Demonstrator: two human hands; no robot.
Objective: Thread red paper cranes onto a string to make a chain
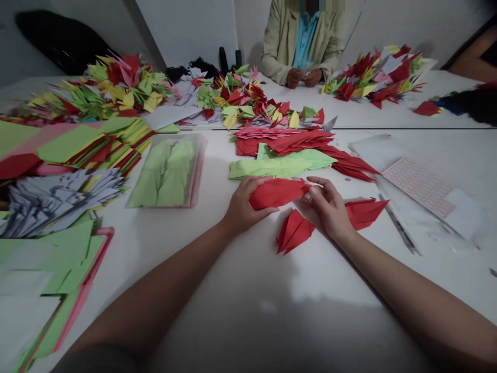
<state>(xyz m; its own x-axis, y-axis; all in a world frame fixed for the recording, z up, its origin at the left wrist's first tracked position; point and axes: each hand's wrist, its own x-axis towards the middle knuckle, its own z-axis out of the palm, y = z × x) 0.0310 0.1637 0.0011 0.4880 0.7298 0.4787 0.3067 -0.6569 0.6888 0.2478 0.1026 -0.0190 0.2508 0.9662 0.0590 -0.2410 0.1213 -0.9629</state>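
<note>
My left hand (243, 204) and my right hand (328, 204) both grip a folded red paper piece (277, 192) just above the white table (240, 290); the left fingers wrap its left end, the right fingers pinch its right tip. Below it a second folded red piece (293, 233) lies on the table. A third red piece (365, 212) sits just right of my right hand. Beyond my hands lie folded light green pieces (279, 165) and a row of folded red pieces (310, 145).
A clear pouch of green sheets (166, 171) lies left of centre. Stacks of coloured paper (77, 147), grey folded pieces (54, 199) and green sheets (46, 274) fill the left side. Piles of folded shapes (373, 72) line the back. A person in a beige jacket (303, 41) sits opposite.
</note>
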